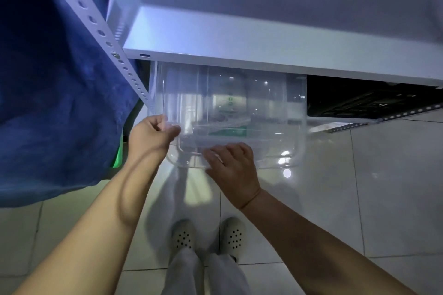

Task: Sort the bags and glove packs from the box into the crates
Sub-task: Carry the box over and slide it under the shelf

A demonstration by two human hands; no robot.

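Observation:
A clear plastic box [275, 112] sticks out from under a white shelf board [239, 50], part way over the floor. Through its walls I can make out flat packs with green and white print [230, 124], blurred. My left hand [153, 134] is closed on the box's near left corner rim. My right hand [232, 167] grips the front rim near the middle, fingers curled over the edge.
A blue cloth [52, 91] hangs at the left beside a perforated white shelf post [103, 33]. A black crate [369, 96] sits under the shelf to the right of the clear box. Below are pale floor tiles [359, 187] and my feet in pale perforated clogs [206, 235].

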